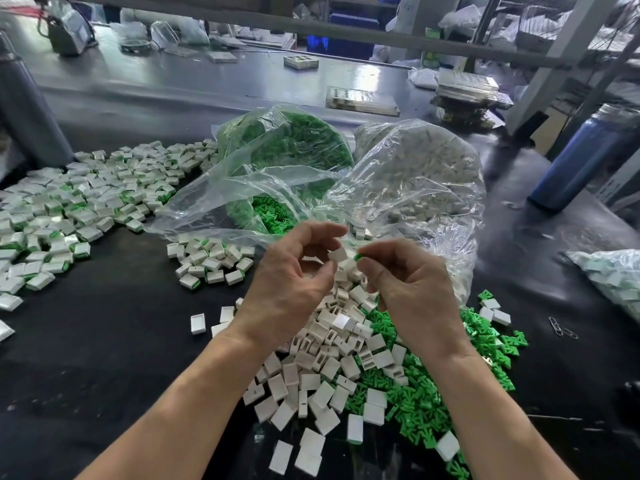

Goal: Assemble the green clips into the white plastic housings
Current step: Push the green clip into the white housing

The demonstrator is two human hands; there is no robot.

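Note:
My left hand (294, 271) pinches a white plastic housing (338, 254) between thumb and fingertips above the table. Just to its right, my right hand (401, 275) pinches a green clip (358, 257), its tip close to the housing. Below the hands lies a heap of loose white housings (322, 368), with a heap of loose green clips (450, 372) to its right. Assembled housings with green showing (69, 206) are spread over the left of the table, and a smaller group (211, 261) lies near the middle.
A clear bag of green clips (287, 150) and a clear bag of white housings (422, 174) lie open behind the hands. Another bag of parts (613, 278) sits at the right edge. A blue bottle (585, 157) stands back right, a grey cylinder (24, 109) back left. Paper clips (561, 328) lie right.

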